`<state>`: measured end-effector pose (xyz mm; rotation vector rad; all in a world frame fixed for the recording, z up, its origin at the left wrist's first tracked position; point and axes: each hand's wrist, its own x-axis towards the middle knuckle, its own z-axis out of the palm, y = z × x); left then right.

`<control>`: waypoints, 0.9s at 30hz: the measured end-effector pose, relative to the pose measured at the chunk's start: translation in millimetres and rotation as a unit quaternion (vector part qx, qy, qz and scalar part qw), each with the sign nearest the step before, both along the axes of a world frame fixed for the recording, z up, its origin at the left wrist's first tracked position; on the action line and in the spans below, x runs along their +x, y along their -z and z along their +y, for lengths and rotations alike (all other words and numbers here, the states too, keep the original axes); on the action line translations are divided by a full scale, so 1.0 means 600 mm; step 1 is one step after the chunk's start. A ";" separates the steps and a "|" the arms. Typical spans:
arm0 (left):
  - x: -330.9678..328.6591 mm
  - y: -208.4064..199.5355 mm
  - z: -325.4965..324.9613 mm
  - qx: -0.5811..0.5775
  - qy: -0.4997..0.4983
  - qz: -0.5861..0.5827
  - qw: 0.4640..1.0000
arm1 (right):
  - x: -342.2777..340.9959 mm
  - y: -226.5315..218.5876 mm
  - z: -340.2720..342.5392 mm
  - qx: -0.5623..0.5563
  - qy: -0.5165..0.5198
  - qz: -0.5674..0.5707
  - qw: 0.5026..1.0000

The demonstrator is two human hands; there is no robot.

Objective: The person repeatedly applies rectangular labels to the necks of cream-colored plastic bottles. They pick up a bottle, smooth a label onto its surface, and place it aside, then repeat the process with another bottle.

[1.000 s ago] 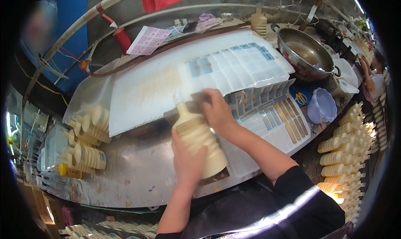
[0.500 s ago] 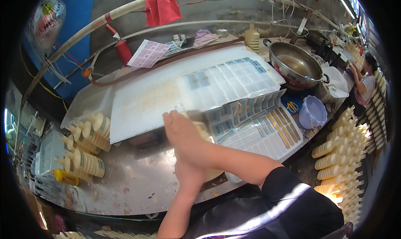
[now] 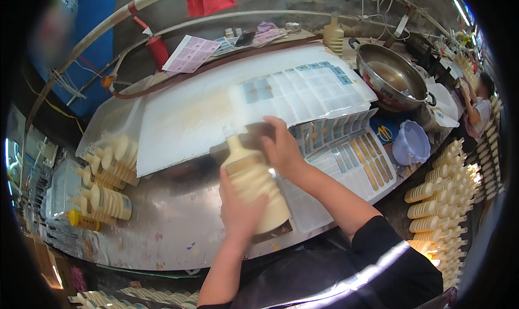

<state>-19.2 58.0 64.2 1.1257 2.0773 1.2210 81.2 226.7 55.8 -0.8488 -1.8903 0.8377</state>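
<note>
A cream-coloured bottle (image 3: 254, 174) with ribbed sides and a clear-topped neck leans over the near edge of the white board. My left hand (image 3: 240, 209) is wrapped round its lower body, thumb along the side. To the right of the bottle's neck, apart from it, hovers my right hand (image 3: 282, 149). Its thumb and fingers are spread, and I make out nothing between them. Beyond the hands, a sheet of blue-and-clear labels (image 3: 294, 95) lies on the white board (image 3: 186, 112). Gold and blue label sheets (image 3: 351, 168) rest beside my right forearm.
Cream bottles (image 3: 108, 201) lie stacked at the left, beside a yellow container (image 3: 82, 220). A two-handled metal pan (image 3: 392, 74) and a lilac bucket (image 3: 411, 142) stand at the right. More bottles (image 3: 438, 195) are piled beyond the table, near another person (image 3: 477, 106).
My right hand has come off the bottle, moving up and right from where it crossed my left hand. The bottle, hidden before, now shows in my left hand. The view has shifted slightly.
</note>
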 end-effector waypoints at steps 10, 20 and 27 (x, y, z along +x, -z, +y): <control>-0.003 0.026 -0.009 0.095 0.007 -0.168 0.981 | 0.008 -0.062 0.193 -0.009 0.098 -0.182 0.978; -0.001 0.061 -0.043 0.127 0.018 -0.147 0.981 | 0.026 -0.083 0.155 0.087 -0.051 -0.535 0.839; 0.003 0.075 -0.045 0.113 0.000 -0.121 0.986 | 0.087 -0.001 0.091 0.286 0.011 -0.377 0.881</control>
